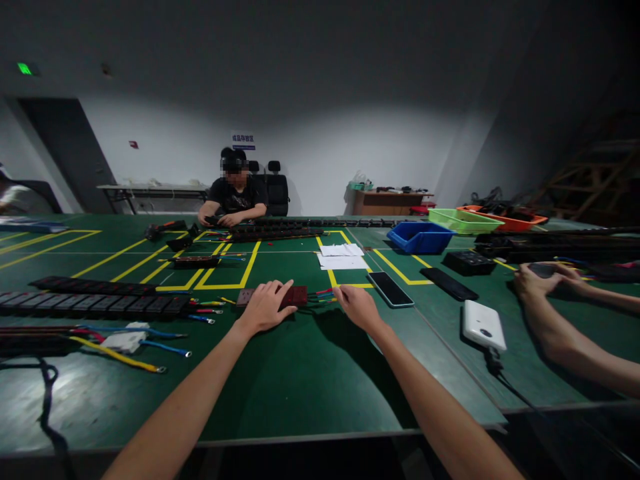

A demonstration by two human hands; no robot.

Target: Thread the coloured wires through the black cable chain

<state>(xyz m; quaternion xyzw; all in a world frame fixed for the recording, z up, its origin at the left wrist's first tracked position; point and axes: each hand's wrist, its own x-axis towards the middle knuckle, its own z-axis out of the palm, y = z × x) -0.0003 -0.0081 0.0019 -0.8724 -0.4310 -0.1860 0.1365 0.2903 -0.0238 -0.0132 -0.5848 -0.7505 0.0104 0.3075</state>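
My left hand [267, 303] lies across a short dark red socket strip [299, 295], its fingers over the top and its thumb at the near edge. The hand covers the strip's middle. From the right end of the strip run thin red, blue and green wires [323, 294]. My right hand [357, 305] is closed, its fingertips pinched at the far ends of these wires, which they hide. A yellow wire [229, 301] sticks out at the strip's left end.
Long black socket strips [100, 305] with lugged wires lie left. Papers [343, 257], a phone [390, 289], a white power bank [484, 325] and a blue bin [420, 237] are to the right. Another person's hands [545, 280] work at far right; a person [235, 190] sits opposite.
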